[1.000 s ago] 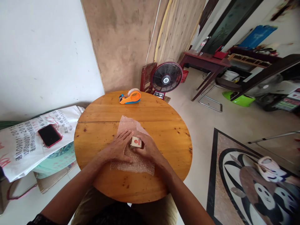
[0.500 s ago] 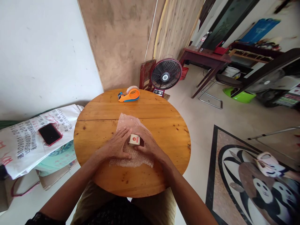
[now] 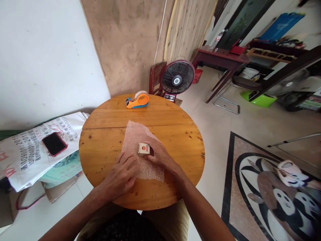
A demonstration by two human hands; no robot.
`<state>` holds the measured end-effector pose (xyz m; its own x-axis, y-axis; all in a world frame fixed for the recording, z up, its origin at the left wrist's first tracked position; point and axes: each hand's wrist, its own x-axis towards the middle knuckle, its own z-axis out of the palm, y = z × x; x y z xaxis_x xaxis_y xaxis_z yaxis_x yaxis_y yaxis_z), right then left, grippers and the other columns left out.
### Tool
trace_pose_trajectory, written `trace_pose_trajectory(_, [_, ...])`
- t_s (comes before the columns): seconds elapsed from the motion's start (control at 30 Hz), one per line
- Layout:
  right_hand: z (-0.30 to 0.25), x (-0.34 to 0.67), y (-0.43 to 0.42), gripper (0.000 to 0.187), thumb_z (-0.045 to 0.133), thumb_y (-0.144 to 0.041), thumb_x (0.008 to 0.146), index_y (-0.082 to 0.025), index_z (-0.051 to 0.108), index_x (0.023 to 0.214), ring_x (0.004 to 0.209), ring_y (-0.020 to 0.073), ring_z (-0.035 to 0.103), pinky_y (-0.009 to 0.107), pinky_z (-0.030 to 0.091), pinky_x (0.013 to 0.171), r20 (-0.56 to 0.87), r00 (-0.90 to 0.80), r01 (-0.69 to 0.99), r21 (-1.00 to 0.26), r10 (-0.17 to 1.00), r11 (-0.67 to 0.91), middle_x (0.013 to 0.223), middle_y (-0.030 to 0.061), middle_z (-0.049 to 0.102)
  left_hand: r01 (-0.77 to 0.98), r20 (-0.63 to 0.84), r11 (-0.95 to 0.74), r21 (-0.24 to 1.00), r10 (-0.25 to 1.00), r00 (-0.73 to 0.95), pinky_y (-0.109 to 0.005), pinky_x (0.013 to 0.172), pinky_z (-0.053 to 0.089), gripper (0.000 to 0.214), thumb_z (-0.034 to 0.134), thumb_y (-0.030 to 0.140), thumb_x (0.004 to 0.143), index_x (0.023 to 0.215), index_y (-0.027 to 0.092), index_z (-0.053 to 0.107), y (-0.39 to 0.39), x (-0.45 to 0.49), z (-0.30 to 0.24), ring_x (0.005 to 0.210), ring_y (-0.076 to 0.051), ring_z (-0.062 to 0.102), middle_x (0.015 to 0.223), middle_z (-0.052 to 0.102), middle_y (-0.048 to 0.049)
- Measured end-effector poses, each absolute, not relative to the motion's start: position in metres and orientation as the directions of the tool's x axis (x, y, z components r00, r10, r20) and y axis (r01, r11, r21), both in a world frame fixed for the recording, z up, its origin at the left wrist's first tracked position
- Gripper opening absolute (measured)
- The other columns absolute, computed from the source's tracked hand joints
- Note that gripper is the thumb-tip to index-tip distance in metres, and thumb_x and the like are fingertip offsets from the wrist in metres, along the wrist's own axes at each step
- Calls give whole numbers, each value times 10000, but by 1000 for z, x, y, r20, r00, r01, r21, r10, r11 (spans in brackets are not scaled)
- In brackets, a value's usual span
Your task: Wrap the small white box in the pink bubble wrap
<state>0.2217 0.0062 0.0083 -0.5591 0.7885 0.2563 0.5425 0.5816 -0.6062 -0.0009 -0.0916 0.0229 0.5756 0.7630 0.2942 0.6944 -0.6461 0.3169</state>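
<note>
A sheet of clear bubble wrap [image 3: 134, 134] lies flat on the round wooden table [image 3: 100, 147]. On the sheet sits a small cream box [image 3: 143, 149] with a red label. My right hand [image 3: 159, 154] is closed around the right side of the box, thumb at the near side; its far fingers are partly hidden behind it. At the lower left edge of the sheet, my left hand [image 3: 122, 174] has its fingers curled over the bubble wrap, covering that corner. An orange and blue tape dispenser [image 3: 137, 100] with a roll of tape stands at the table's far edge.
A fan [image 3: 177, 80] and a wooden chair [image 3: 155, 78] stand behind the table. Left of it, a phone [image 3: 54, 144] rests on white printed sacks [image 3: 27, 160]. A dark red desk [image 3: 220, 57] is farther right. Someone's shoe [image 3: 291, 172] shows on the patterned floor.
My left hand has left the side of the box and drawn back toward me, to the near left edge of the bubble wrap. My right hand stays at the box.
</note>
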Motion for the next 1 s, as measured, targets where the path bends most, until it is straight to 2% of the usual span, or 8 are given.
trace_pose_trajectory(0.17, [17,222,3,561,661,-218,767,-231,547,1316,1210,281,559,452,405,1045,174,-564,557,-642,807,527,1323,98,618,672,429,-684,283,717,549,-531,1163,312,137,549,67,820,786,177,624,-85,4,11,1286,-285,486,1181,650,-84])
trace_pose_trajectory(0.33, [26,225,1,582,703,-358,779,-215,540,1319,1235,302,524,486,390,1060,101,-545,528,-729,832,435,1345,111,582,654,522,-680,332,709,473,-477,1086,411,142,520,49,834,862,174,583,-81,6,21,1098,-228,599,1079,678,-82])
trace_pose_trajectory(0.5, [41,240,2,560,495,-551,925,-203,493,1365,1260,263,528,441,438,1044,-70,-537,327,-936,841,130,1393,114,543,693,565,-666,275,696,444,-415,934,500,151,490,49,839,812,188,542,-61,13,38,729,-167,628,760,676,-10])
trace_pose_trajectory(0.67, [55,251,7,703,716,-595,745,-221,537,1313,1231,277,548,433,447,1031,-73,-597,311,-939,799,147,1355,99,572,774,527,-605,187,727,441,-393,864,511,177,469,94,845,729,184,567,-24,23,47,644,-181,610,646,644,-23])
trace_pose_trajectory(0.73, [52,249,10,603,783,-497,697,-222,603,1202,1091,256,611,409,490,943,-57,-559,394,-896,827,204,1212,73,650,815,439,-547,191,790,427,-371,807,511,184,474,115,839,708,185,583,-10,25,48,684,-202,621,659,651,-48])
trace_pose_trajectory(0.83, [38,242,14,215,686,-388,780,-195,648,867,941,216,641,361,502,850,-18,-445,398,-899,895,180,1028,51,699,839,292,-450,305,883,367,-344,780,500,142,499,156,836,780,189,625,2,24,44,789,-217,642,770,689,-65])
trace_pose_trajectory(0.93, [27,238,16,190,623,-354,800,-187,593,713,916,199,647,321,498,802,-32,-404,288,-953,914,94,1042,61,701,765,191,-354,539,935,298,-326,769,506,166,545,283,859,960,197,646,3,17,38,829,-206,651,887,707,-51])
trace_pose_trajectory(1.0, [24,238,16,198,633,-367,782,-187,594,709,905,196,647,309,495,780,-45,-392,251,-966,919,60,1057,68,699,696,135,-271,665,960,245,-332,785,513,339,628,401,818,1089,197,633,2,13,35,879,-218,658,974,709,-56])
